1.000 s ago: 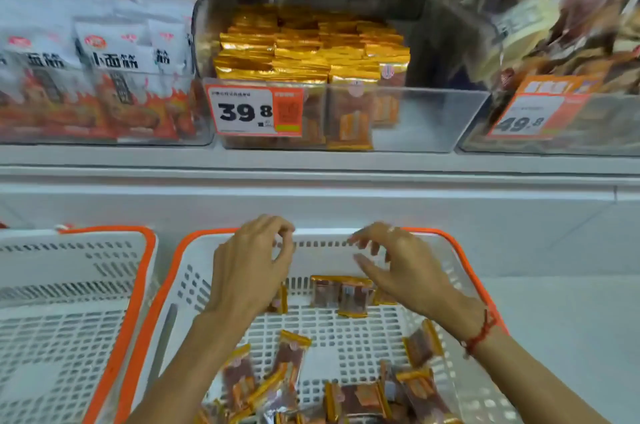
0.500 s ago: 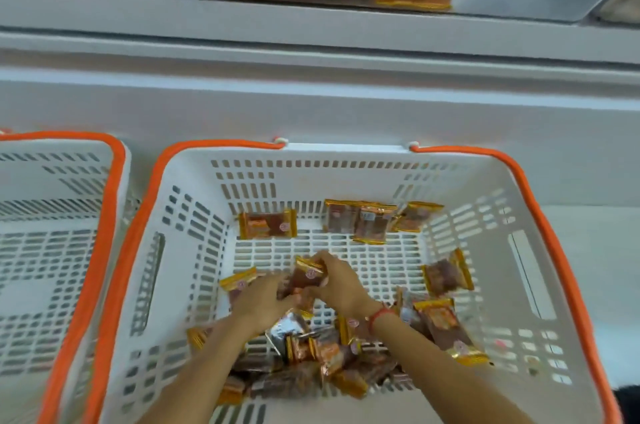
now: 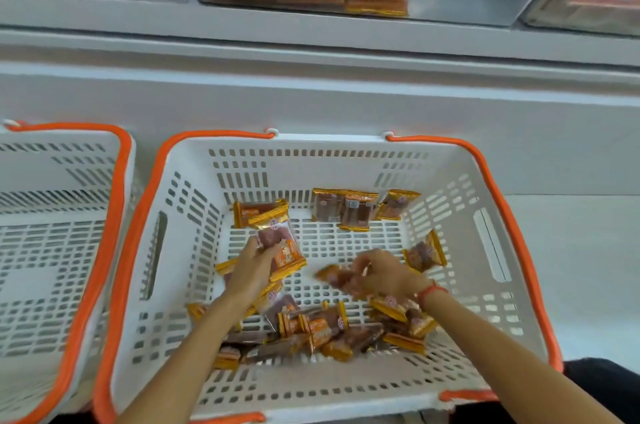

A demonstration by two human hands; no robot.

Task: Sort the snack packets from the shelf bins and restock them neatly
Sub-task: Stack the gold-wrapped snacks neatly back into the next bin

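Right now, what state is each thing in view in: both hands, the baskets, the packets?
Left hand: grip closed on an upright packet.
Right hand: grip closed on a blurred packet.
Middle basket: holds loose packets.
Packet pile: jumbled near the front wall.
Three packets: leaning at the back wall.
Left basket: nothing visible inside.

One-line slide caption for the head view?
Left hand holds a snack packet while right hand picks another from the white basket.
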